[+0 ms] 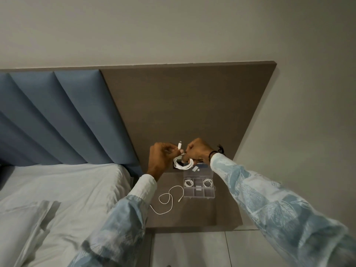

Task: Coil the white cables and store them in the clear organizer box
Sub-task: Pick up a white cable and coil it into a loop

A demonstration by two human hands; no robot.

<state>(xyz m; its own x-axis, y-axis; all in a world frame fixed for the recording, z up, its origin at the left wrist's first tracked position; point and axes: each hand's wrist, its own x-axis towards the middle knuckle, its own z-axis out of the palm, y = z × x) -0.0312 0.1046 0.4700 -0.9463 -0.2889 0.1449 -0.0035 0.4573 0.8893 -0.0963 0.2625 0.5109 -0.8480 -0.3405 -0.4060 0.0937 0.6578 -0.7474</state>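
Both hands hold one white cable [182,165] up above the brown nightstand [227,212]. My right hand [198,151] grips the coiled loops, which hang below it. My left hand [162,157] pinches the free end, whose plug sticks up between the hands. The clear organizer box [198,193] lies open below my right hand, its lid tipped back. Two small coiled cables sit in its back compartments, one on the left [188,183] and one on the right [208,182]. A loose white cable [167,199] lies uncoiled on the nightstand left of the box.
A bed with white sheets [67,193] borders the nightstand on the left. Blue padded headboard panels [57,116] and a brown wall panel [183,105] rise behind. Grey floor tiles [192,249] show in front of the nightstand.
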